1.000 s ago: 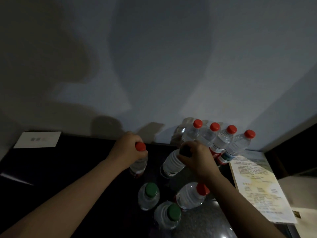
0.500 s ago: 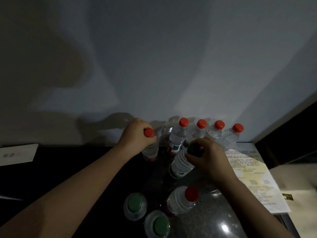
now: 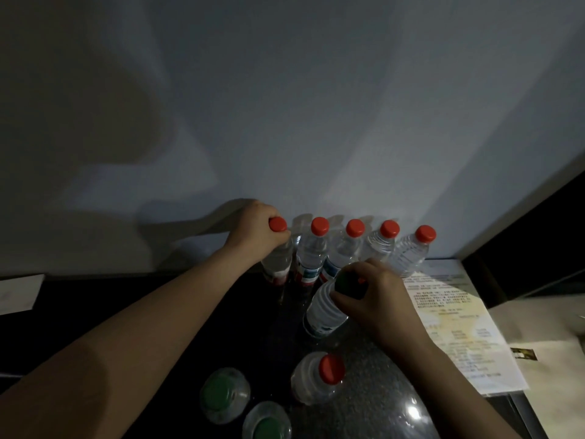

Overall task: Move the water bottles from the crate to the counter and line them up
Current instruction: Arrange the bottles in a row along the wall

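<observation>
A pale wall (image 3: 316,106) fills most of your view, and below it runs the dark counter (image 3: 110,296). A printed sheet (image 3: 449,327) lies on the counter at your right, and a white card (image 3: 19,293) lies at its far left edge. Four red-capped bottles (image 3: 343,251) stand in a row against the wall, close side by side. Your left hand (image 3: 256,229) is curled round the neck of a fifth red bottle (image 3: 278,264), which stands at the left end of that row, just beside its neighbour. Your right hand (image 3: 373,299) grips the cap of a green-capped bottle (image 3: 323,312) just in front of the row; you cannot tell whether its base rests on the counter. Nearest you stand a lone red bottle (image 3: 316,381) and a green pair (image 3: 224,392), close together.
</observation>
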Motion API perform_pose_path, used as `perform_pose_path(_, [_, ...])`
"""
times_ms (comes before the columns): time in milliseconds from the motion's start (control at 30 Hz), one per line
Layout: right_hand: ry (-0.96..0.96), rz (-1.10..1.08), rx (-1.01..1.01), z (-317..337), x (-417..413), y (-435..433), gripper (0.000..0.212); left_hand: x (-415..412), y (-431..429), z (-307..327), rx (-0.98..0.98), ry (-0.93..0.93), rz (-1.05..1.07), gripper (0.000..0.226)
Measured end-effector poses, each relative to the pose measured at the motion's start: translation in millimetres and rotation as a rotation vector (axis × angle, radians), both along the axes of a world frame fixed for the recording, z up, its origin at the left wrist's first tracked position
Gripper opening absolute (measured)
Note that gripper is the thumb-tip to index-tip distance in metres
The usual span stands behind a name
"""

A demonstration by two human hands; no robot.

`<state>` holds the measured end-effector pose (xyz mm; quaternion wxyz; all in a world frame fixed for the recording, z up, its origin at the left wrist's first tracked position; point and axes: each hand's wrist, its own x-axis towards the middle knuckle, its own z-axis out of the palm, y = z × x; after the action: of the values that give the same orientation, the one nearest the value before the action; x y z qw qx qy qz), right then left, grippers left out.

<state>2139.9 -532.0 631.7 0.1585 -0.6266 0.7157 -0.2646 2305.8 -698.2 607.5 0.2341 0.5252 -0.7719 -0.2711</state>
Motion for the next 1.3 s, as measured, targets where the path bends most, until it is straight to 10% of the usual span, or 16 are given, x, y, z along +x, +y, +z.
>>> perform_pose_path(1300, [0.101,0.257,0.07,9,115,-114,0.015,197,111,-39,0.265,0.158,0.205,0.024])
